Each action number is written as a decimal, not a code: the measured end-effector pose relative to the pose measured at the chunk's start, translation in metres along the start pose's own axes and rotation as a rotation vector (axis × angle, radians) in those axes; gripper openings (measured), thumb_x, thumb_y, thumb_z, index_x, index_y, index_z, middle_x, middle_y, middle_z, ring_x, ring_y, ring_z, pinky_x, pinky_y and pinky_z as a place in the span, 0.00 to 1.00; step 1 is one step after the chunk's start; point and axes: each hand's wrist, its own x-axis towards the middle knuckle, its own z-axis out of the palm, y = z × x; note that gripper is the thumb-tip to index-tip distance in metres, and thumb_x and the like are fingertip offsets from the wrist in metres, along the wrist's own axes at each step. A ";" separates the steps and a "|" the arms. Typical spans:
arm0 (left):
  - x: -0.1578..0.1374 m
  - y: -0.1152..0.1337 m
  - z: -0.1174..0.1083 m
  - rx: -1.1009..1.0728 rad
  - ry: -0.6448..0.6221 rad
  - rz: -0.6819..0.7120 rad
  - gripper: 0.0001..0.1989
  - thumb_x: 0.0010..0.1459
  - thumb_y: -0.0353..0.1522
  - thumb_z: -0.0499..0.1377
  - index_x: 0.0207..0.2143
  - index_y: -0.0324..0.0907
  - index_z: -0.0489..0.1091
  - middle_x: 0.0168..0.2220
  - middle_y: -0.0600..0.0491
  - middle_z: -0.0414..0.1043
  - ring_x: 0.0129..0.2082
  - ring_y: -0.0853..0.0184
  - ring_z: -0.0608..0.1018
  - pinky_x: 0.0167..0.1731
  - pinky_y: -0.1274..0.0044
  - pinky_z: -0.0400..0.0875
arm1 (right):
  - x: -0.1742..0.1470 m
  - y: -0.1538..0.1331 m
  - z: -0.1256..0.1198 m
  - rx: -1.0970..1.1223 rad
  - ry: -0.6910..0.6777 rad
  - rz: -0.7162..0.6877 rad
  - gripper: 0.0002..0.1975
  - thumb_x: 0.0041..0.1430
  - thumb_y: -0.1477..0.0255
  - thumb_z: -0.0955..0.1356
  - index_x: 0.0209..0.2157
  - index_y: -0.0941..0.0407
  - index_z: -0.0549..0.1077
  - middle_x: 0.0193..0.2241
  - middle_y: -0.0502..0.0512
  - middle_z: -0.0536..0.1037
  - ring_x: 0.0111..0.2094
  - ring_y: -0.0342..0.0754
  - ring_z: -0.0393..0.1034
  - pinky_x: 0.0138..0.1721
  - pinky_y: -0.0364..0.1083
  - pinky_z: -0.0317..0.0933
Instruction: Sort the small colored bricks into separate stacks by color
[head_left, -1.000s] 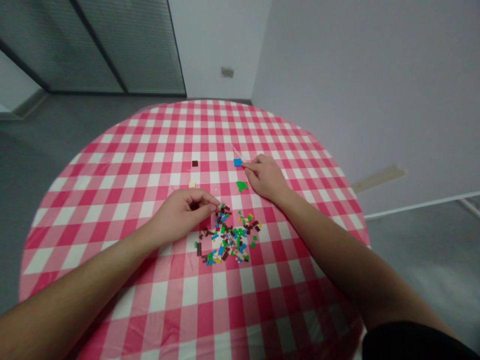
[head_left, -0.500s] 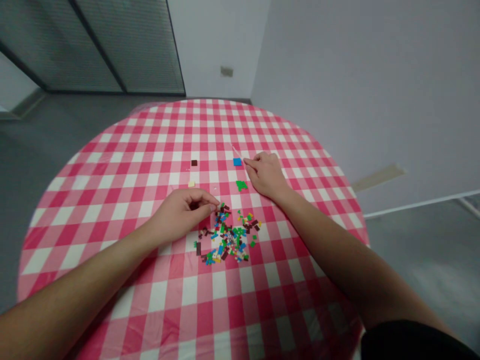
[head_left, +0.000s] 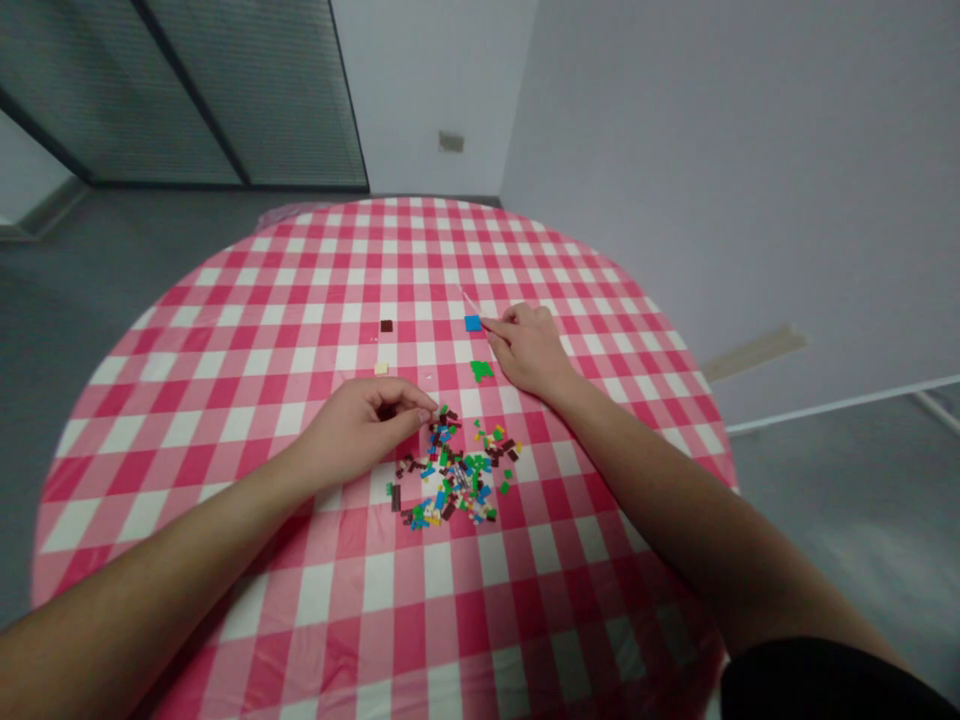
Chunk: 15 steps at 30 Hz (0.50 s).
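A round counter (head_left: 225,300) under a red-and-white checked cloth fills the view, with a pile (head_left: 454,470) of small coloured bricks near its middle. The left hand (head_left: 360,425) rests on the cloth at the pile's 10 o'clock edge, fingers (head_left: 420,405) curled together and thumb pressed to fingertip; something tiny may be pinched there, but it is too small to tell. The right hand (head_left: 529,350) lies at about 1 o'clock from the pile, knuckles up, its forefinger stretched toward 9 o'clock and the tip touching the right edge of a blue tile (head_left: 472,323); the other fingers are folded in, gripping nothing that shows. A thin pale stick (head_left: 471,299) lies just beyond the tile at its 12 o'clock, slanting away. A green piece (head_left: 481,371) sits just beside the right hand, between the tile and the pile. Farther toward 11 o'clock from the pile, a dark brown tile (head_left: 386,325) lies alone on a white square, and a cream tile (head_left: 382,368) lies near the left hand's knuckles, apart from them. Both bare forearms reach in from the near edge.
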 end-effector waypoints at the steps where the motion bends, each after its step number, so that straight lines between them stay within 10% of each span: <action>1: 0.000 0.000 0.000 0.002 -0.001 0.000 0.11 0.56 0.40 0.64 0.37 0.44 0.81 0.37 0.47 0.84 0.34 0.61 0.82 0.34 0.70 0.77 | 0.000 0.000 0.000 0.001 -0.006 0.002 0.22 0.73 0.66 0.59 0.57 0.53 0.80 0.43 0.66 0.75 0.44 0.61 0.63 0.47 0.60 0.56; 15: 0.001 0.000 -0.001 -0.016 -0.009 0.004 0.11 0.55 0.40 0.64 0.36 0.43 0.81 0.36 0.47 0.84 0.34 0.60 0.82 0.35 0.70 0.77 | -0.002 0.000 0.000 0.010 0.063 0.004 0.20 0.71 0.69 0.61 0.51 0.55 0.83 0.39 0.63 0.76 0.39 0.57 0.65 0.46 0.57 0.56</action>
